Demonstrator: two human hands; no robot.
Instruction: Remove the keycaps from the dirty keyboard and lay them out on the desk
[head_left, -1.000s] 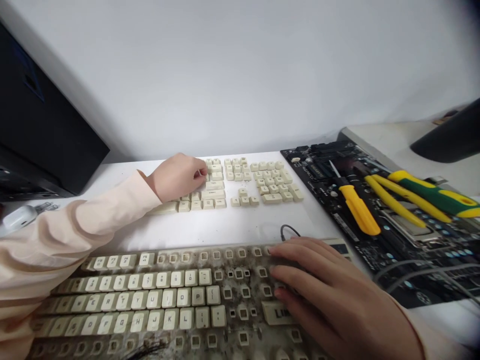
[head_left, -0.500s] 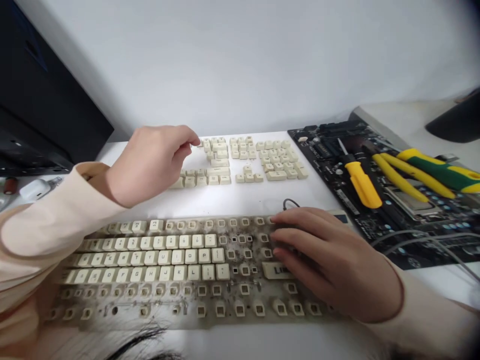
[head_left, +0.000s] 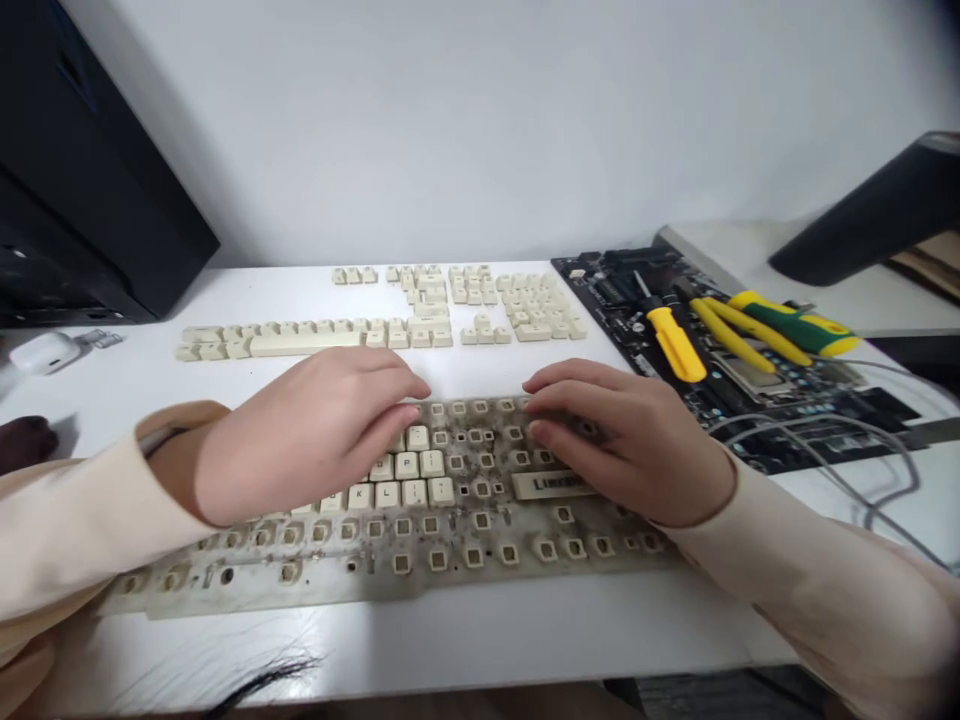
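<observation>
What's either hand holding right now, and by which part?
Left hand: cannot tell whether it pinches anything above the keyboard. Right hand: nothing visibly held; it lies over the keyboard's right side.

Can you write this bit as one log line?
left hand: over keyboard | right hand: over keyboard | loose keycaps: behind keyboard | yellow screwdriver: on motherboard

The worktop [head_left: 420, 645] is white. At its near middle lies a dirty keyboard [head_left: 480, 548]. Farther back, pale loose keys [head_left: 429, 318] lie in groups. On the right there is a black circuit board [head_left: 829, 398]; on the left, a small white case [head_left: 46, 352], and behind it, a big black box [head_left: 97, 190].
</observation>
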